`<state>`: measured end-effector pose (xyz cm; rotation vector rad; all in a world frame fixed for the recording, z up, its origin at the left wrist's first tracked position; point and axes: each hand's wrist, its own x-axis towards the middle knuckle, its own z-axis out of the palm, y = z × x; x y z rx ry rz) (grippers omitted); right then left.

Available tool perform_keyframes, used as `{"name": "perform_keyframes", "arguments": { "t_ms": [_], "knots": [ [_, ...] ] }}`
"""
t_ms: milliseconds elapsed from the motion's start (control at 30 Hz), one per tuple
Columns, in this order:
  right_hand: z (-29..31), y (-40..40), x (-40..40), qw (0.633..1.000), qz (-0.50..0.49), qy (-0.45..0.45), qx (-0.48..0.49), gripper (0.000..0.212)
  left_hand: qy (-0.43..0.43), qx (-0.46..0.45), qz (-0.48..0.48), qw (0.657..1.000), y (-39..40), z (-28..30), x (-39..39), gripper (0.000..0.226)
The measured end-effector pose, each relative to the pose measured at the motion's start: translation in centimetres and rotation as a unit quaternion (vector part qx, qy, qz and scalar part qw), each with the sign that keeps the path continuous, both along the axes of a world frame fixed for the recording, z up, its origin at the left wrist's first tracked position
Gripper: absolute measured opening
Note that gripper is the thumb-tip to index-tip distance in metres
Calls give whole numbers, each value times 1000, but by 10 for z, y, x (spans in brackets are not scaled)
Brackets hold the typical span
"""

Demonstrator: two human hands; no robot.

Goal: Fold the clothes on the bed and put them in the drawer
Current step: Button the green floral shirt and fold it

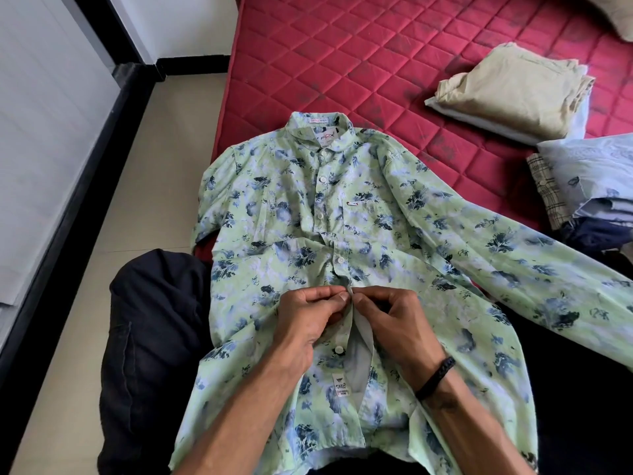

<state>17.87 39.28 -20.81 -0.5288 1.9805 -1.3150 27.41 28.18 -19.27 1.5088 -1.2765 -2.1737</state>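
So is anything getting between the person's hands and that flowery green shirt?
Nothing visible does. The left hand and right hand already pinch the green floral shirt at its button placket. The folded beige clothes lie apart on the red mattress.

This is a bedroom in a home. A red quilted mattress (394,53) lies low beside a pale tiled floor (113,221), with white walls and a black skirting (68,186) along the left. A corner of a pillow (616,18) shows at the top right. Household laundry is spread on the mattress: a green floral shirt (308,200), a folded beige stack (513,94) and a pile of blue and checked clothes (582,186).
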Motion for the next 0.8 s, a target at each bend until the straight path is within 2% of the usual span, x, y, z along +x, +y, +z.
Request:
{"name": "perform_keyframes", "arguments": {
  "t_ms": [133, 233, 300, 433, 667, 800],
  "knots": [
    [5, 0, 9, 992, -3, 123, 29, 14, -3, -12, 2, 1000, 4, -2, 0, 13],
    [10, -2, 20, 971, -3, 233, 45, 17, 9, -7, 20, 1000, 7, 0, 0, 12],
    [9, -2, 24, 961, 11, 271, 60, 20, 14, -11, 21, 1000, 8, 3, -1, 17],
    [11, -3, 29, 958, 24, 277, 65, 19, 24, -7, 36, 999, 8, 6, -1, 17],
    [12, -1, 35, 956, 18, 288, 53, 23, 14, -18, 47, 999, 7, 3, -1, 4],
    [12, -2, 37, 959, 1, 282, 38, 20, 9, -52, 49, 997, 6, -2, -2, 8]
  ]
}}
